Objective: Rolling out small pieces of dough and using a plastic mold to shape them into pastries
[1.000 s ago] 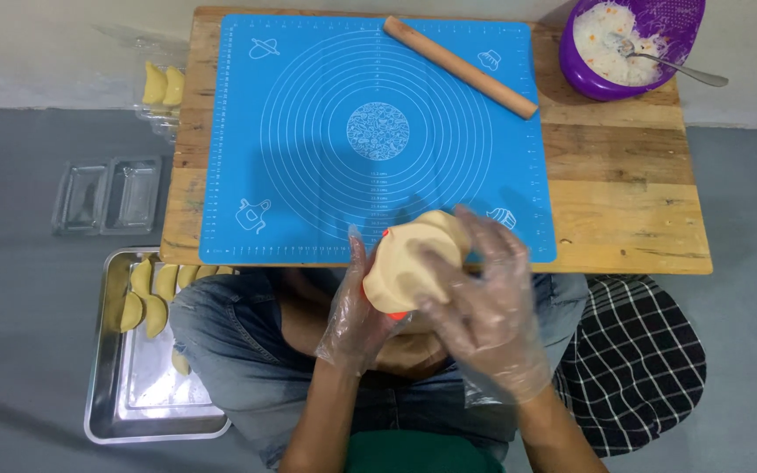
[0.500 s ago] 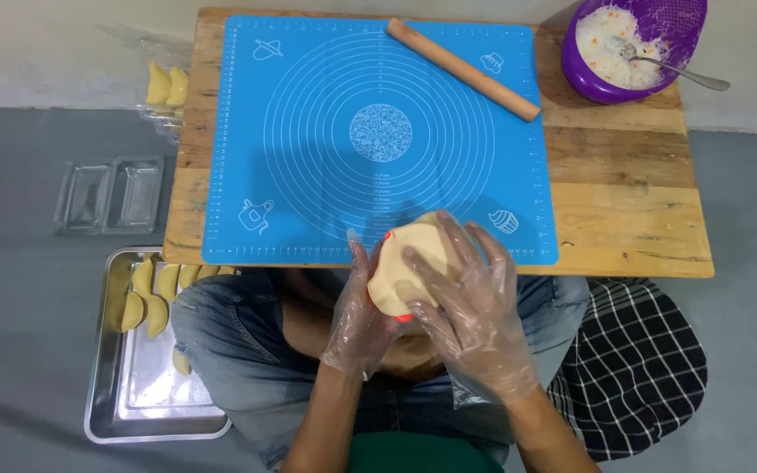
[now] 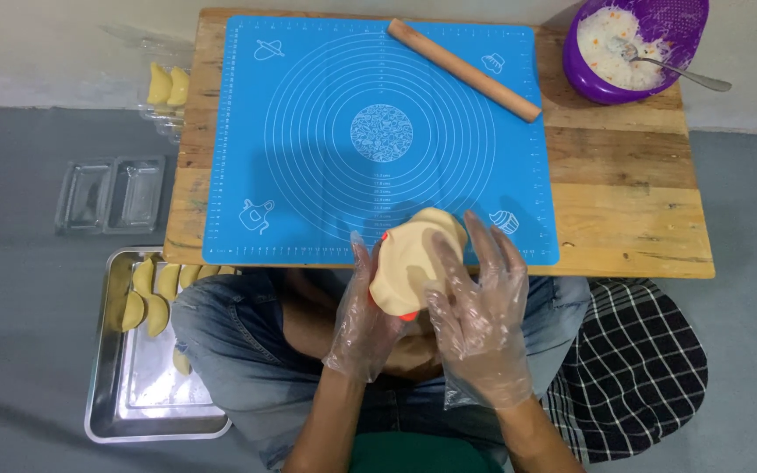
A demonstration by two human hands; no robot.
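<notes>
A pale dough round (image 3: 413, 263) sits between both gloved hands, over the tabletop's (image 3: 624, 201) near edge. The left hand (image 3: 370, 320) cups it from below, fingers clamped on it (a red mould edge peeks out); the right hand's (image 3: 479, 320) fingers (image 3: 484, 254) spread apart, pressing its right side.

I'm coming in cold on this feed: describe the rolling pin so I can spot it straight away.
Find the blue silicone mat that covers most of the wooden table. At the mat's far right corner, near the purple bowl, lies the rolling pin. It is the only long, plain wooden rod there, lying diagonally, half on the mat and half on bare wood.
</notes>
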